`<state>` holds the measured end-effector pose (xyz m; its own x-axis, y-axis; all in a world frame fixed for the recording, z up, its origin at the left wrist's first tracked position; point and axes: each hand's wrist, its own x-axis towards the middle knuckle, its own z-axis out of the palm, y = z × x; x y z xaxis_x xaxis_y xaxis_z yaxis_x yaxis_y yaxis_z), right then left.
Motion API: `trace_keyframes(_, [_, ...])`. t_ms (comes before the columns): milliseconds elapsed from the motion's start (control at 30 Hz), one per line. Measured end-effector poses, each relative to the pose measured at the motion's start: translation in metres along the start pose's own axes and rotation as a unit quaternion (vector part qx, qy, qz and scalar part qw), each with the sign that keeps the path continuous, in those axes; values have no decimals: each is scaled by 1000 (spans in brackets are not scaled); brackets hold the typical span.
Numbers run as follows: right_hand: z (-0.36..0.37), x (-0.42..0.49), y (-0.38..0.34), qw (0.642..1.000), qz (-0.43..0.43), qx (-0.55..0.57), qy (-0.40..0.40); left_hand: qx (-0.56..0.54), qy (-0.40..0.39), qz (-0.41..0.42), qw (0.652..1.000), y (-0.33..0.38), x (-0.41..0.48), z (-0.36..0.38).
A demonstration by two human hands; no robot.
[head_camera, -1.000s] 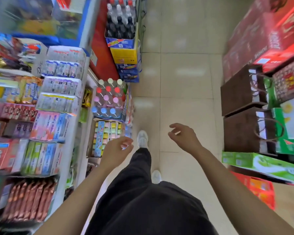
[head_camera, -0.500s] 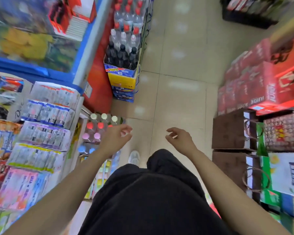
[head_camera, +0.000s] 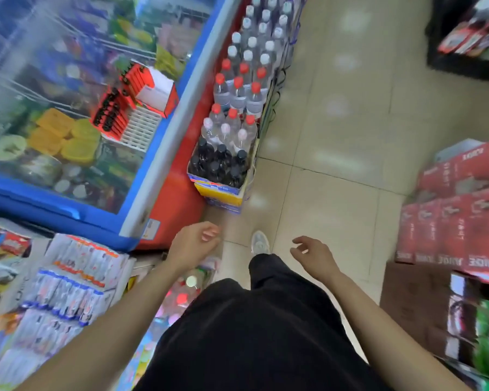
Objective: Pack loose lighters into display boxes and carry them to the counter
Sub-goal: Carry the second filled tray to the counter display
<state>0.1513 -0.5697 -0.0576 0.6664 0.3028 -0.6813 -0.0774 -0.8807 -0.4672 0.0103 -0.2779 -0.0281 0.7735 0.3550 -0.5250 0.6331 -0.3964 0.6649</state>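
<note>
An orange display box (head_camera: 156, 90) with a white lid stands on the glass top of the chest freezer (head_camera: 68, 80), up and to the left. Rows of orange lighters (head_camera: 112, 112) with black tops fill part of a white grid tray (head_camera: 141, 127) beside it. My left hand (head_camera: 194, 244) hangs over the aisle floor by the freezer's red corner, fingers loosely curled, holding nothing. My right hand (head_camera: 312, 255) hangs level with it to the right, also loosely curled and holding nothing. Both hands are well below and to the right of the lighters.
Packs of bottles (head_camera: 235, 108) line the freezer's right side. A rack of packaged goods (head_camera: 65, 283) stands at lower left. Red cartons (head_camera: 460, 218) and brown boxes (head_camera: 412, 300) are stacked on the right. A tiled aisle (head_camera: 336, 136) runs ahead between them. My shoe (head_camera: 259, 242) is on the floor.
I have walked forward along the aisle. The freezer with the lighter box has come into fuller view at upper left. Both hands stay loosely curled and hold nothing.
</note>
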Motion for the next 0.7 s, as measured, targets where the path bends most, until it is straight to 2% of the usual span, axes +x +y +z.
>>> trace_keyframes(200, [-46,91,-117,992,-114,-7,-51,-16,22,-76,997,-3,37,-37])
trace_keyframes(400, [-55,149,-247,965,-238,24,-110,-40,102,-127,986,-29,56,-76])
trace_keyframes(533, [-45,168,-313,942,-316,58,-100,-71,220,-102,968,-36,73,-113])
trace_keyframes(700, [-24,206,-379,948,-306,68,-62,-150,382,-80,908,-38,129,-183])
